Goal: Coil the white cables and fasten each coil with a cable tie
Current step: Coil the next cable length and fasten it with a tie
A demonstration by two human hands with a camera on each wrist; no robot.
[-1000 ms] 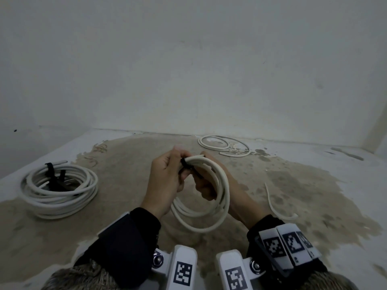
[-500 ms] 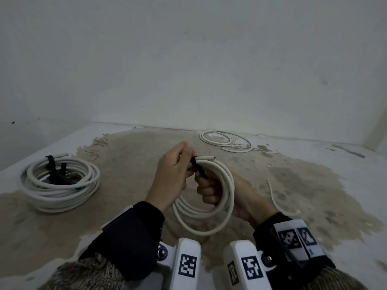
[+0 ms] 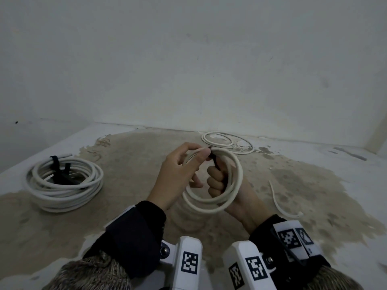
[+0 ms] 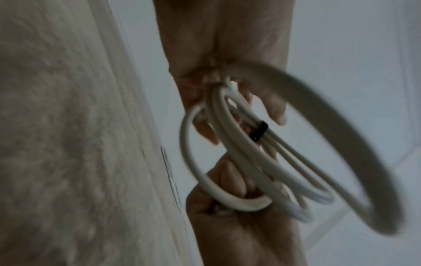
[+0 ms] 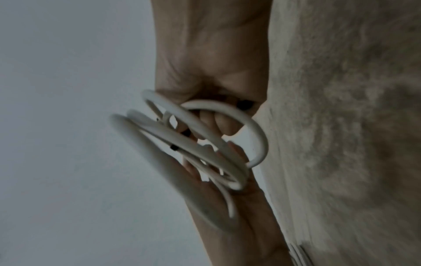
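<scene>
I hold a small coil of white cable (image 3: 236,181) above the floor in the middle of the head view. My right hand (image 3: 215,182) grips the coil's near side, fingers curled through the loops. A black cable tie (image 3: 215,161) wraps the top of the coil, and my left hand (image 3: 202,155) pinches its end between thumb and forefinger. The left wrist view shows the tie (image 4: 258,131) as a band round several strands of the coil (image 4: 230,144). The right wrist view is blurred, with the coil (image 5: 205,144) in my fingers.
A bigger white coil (image 3: 62,185) with a black tie (image 3: 54,164) lies on the floor at the left. Loose white cable loops (image 3: 227,141) lie near the back wall. A short curved cable piece (image 3: 279,203) lies to the right on the stained floor (image 3: 136,164).
Both hands and the coil have shifted right and slightly up in view. The coil now faces me more openly, and my left fingers have slid to the tie's end.
</scene>
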